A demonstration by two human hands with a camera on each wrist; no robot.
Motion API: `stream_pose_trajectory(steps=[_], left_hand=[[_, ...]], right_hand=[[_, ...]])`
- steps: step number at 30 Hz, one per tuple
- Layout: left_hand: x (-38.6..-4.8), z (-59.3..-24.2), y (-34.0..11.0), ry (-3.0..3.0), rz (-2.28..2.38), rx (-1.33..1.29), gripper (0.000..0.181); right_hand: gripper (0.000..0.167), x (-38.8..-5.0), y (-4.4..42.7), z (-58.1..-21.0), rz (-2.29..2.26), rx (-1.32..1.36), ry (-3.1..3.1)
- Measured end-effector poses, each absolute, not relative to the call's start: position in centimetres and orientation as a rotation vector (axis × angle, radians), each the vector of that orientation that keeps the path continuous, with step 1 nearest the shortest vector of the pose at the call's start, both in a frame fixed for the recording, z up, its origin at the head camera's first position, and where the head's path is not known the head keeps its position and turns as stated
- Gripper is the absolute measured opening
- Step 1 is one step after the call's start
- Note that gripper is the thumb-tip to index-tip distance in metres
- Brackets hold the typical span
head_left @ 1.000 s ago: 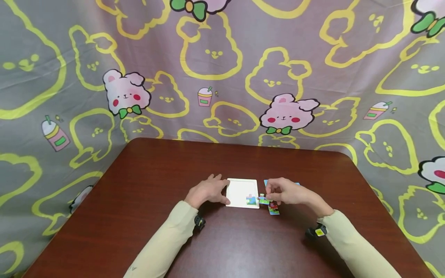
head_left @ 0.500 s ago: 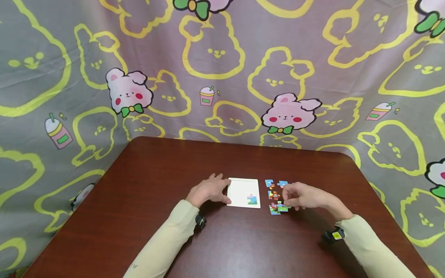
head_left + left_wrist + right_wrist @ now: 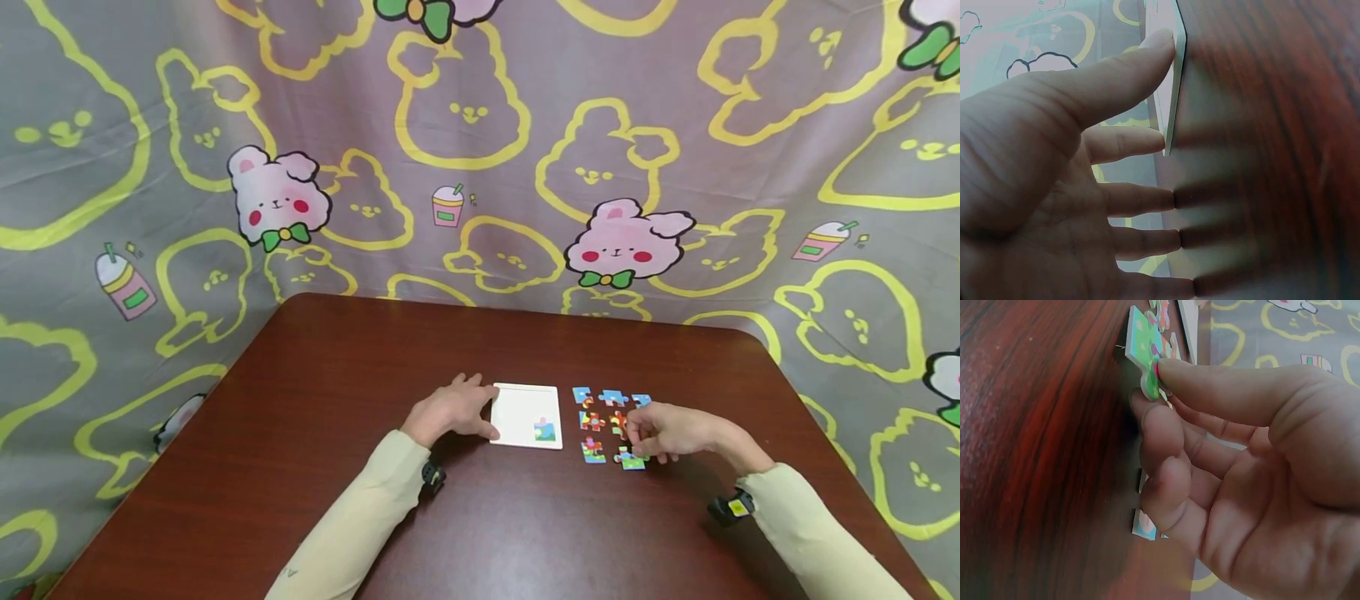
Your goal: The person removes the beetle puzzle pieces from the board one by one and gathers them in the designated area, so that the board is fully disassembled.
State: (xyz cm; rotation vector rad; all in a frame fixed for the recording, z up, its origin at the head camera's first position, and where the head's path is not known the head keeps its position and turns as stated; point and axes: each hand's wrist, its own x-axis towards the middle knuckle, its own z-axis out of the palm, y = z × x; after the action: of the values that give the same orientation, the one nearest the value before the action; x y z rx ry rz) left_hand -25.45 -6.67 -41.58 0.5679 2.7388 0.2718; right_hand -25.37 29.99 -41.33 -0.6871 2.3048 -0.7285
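In the head view my left hand (image 3: pixel 447 410) rests at the left edge of a square white puzzle tray (image 3: pixel 513 415), fingers spread. Its thumb touches the tray's rim in the left wrist view, and the index fingertip is at the corner. One puzzle piece (image 3: pixel 544 430) lies in the tray's lower right corner. My right hand (image 3: pixel 671 430) is over the loose pieces to the right. Its thumb pinches a green jigsaw piece (image 3: pixel 1142 342) from above, the fingers curled below it in the right wrist view. The hand partly hides other pieces.
Loose jigsaw pieces lie in rows right of the tray, among them a blue one (image 3: pixel 582 395), a red one (image 3: pixel 591 421) and a green one (image 3: pixel 592 451). The brown table (image 3: pixel 480 508) meets a patterned curtain (image 3: pixel 487 167) behind.
My right hand has moved right from beside the tray, carrying the green piece away from the left column. More pieces now show. The left hand has stayed at the tray.
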Motion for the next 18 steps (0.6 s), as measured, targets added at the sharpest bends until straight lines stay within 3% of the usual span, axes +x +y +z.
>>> stream_pose_trajectory(steps=[18], left_hand=[[-25.36, -41.68, -6.7, 2.743, 0.281, 0.563, 0.073]], right_hand=[[0.016, -25.37, 29.56, -40.98, -0.673, -0.699, 2.34]])
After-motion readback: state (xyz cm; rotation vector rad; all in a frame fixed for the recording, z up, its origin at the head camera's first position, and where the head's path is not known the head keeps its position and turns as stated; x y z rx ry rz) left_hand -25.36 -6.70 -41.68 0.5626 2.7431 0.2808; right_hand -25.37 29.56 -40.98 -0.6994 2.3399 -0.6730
